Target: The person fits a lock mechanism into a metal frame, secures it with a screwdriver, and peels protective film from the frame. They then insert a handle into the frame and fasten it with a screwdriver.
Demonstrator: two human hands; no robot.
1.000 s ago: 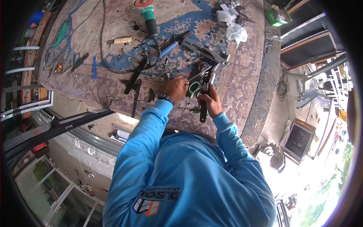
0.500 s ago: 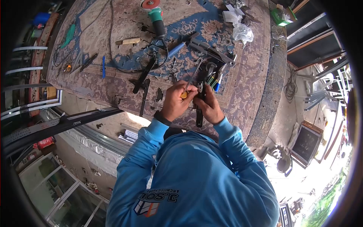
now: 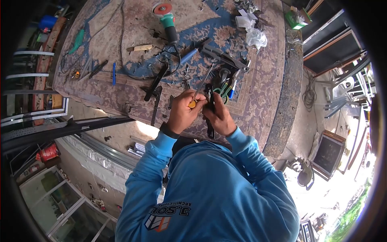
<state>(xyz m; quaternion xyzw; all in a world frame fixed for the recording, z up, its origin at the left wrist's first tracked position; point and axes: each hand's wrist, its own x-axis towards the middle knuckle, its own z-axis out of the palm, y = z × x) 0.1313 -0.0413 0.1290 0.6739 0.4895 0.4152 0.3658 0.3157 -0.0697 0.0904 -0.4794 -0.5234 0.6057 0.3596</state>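
My left hand [image 3: 182, 112], with a dark band at its wrist, is closed around a screwdriver [image 3: 192, 104]. Its yellow handle end shows between the fingers, and a thin metal shaft points up and away to the right. Beside it, my right hand [image 3: 221, 117] grips a narrow black metal piece [image 3: 210, 130], held lengthwise toward my body. The fingers of both hands nearly meet at this piece and hide its middle. Just beyond the right hand lie green-handled pliers or scissors [image 3: 221, 90] and a blue-and-white marker-like item [image 3: 231, 93].
On the carpet-covered table [image 3: 258, 101] lie an angle grinder [image 3: 169, 29] with its cord, a wooden-handled tool [image 3: 140, 48], a blue stick [image 3: 114, 74] and black metal pieces [image 3: 156, 82]. Plastic bags [image 3: 256, 38] sit at the far right. A long black profile [image 3: 60, 135] extends from the left.
Both hands have shifted slightly, with the black piece tilting a little to the left. The whole view has moved a bit. Both hands keep their hold.
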